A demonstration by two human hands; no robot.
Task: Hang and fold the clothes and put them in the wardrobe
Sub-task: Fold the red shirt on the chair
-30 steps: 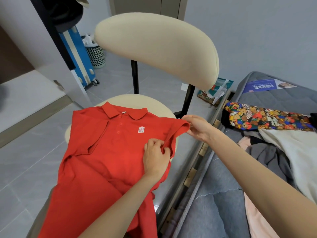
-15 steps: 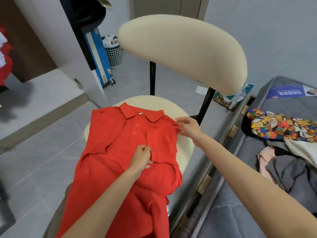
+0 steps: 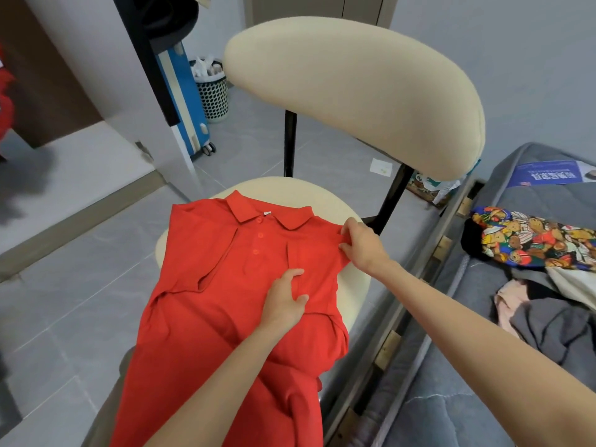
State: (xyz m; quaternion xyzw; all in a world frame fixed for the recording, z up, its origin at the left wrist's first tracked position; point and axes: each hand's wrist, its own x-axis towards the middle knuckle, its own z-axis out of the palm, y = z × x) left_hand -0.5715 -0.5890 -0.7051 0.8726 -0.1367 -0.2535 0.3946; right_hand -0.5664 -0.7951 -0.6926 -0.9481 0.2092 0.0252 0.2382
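Observation:
A red polo shirt [image 3: 206, 304] lies front up on the cream seat of a chair [image 3: 351, 272], its lower part hanging off toward me. Both side panels are folded in over the chest. My left hand [image 3: 285, 300] rests on the folded right panel near the shirt's middle, fingers spread on the cloth. My right hand [image 3: 359, 245] pinches the shirt's right shoulder edge at the fold.
The chair's cream backrest [image 3: 354, 88] rises behind the shirt. A bed [image 3: 451, 411] at the right carries a pile of clothes [image 3: 548, 304], including a colourful cartoon-print garment [image 3: 535, 240]. A blue suitcase [image 3: 183, 98] and a mesh bin [image 3: 211, 91] stand at the back left on grey floor tiles.
The shirt's right sleeve and side have been folded inward over the chest, covering the white label. My left hand moved from pinching the cloth to lying on it.

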